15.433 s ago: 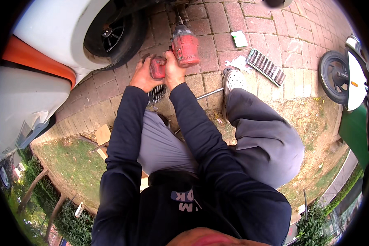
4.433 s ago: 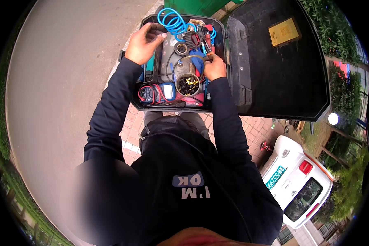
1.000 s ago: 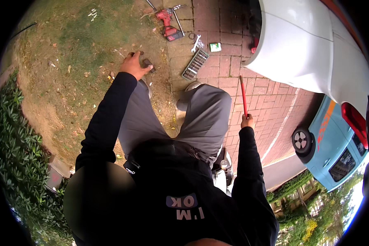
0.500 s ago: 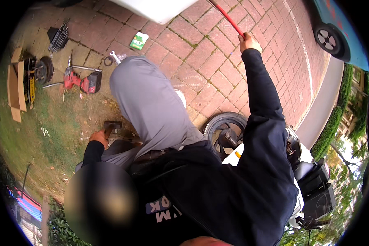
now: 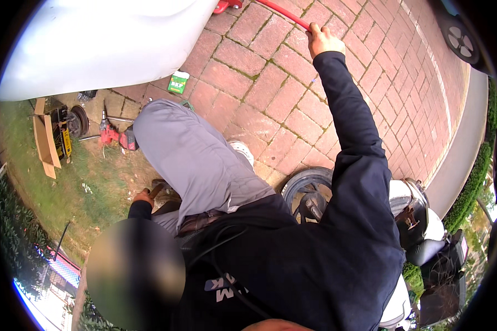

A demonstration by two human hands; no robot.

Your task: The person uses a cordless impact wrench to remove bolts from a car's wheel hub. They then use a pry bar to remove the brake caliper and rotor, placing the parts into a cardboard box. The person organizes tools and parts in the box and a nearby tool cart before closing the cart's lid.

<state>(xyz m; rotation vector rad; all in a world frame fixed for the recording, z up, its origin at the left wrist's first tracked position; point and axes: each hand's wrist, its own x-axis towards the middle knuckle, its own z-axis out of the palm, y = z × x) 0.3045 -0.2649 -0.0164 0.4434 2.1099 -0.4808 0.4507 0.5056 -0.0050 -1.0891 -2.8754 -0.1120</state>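
Note:
My right hand (image 5: 325, 40), arm stretched far out, is closed around the end of a long red bar (image 5: 284, 12). The bar slants up and left toward a red metal piece like the end of a floor jack (image 5: 226, 5), mostly cut off by the view's top edge. Low on the left, my left hand (image 5: 144, 196) grips what looks like a hammer (image 5: 159, 188) with a dark head, beside my bent grey-trousered leg. My knee and thigh hide part of the ground around it.
A white vehicle body (image 5: 110, 44) overhangs the upper left. Under its edge lie a green box (image 5: 178, 82), a red cordless power tool (image 5: 113, 135), a round drum-like part (image 5: 79, 121) and an opened cardboard box (image 5: 46, 143). A black-tyred wheel (image 5: 309, 190) stands near my right arm.
My view has shifted, so the white body covers more of the upper left and the red metal piece shows. My right hand has shifted up and left in the picture, still on the bar.

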